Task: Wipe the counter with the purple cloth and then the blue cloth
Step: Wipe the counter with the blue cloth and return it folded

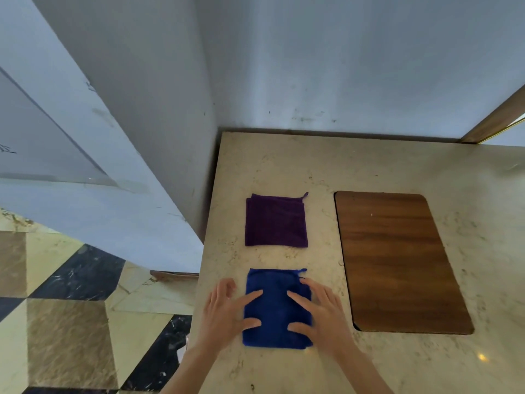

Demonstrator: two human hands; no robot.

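Blue cloth [277,308] lies folded near the table [312,166] edge under both spread hands, left [224,311] and right [321,311]; purple cloth [276,221] beyond. Soft, light: probably pinch an edge.

- A brown wooden board [397,260] with rounded corners lies flat toward the right side of the desk, its long sides running from the near edge toward the far edge.
- A pale grey wall [355,61] rises along the far edge of the desk, with a few dark scuff marks low down.
- A wooden frame strip [494,118] slants up at the far right corner.
- Beyond the left edge, the floor [71,322] shows beige, tan and black marble tiles.
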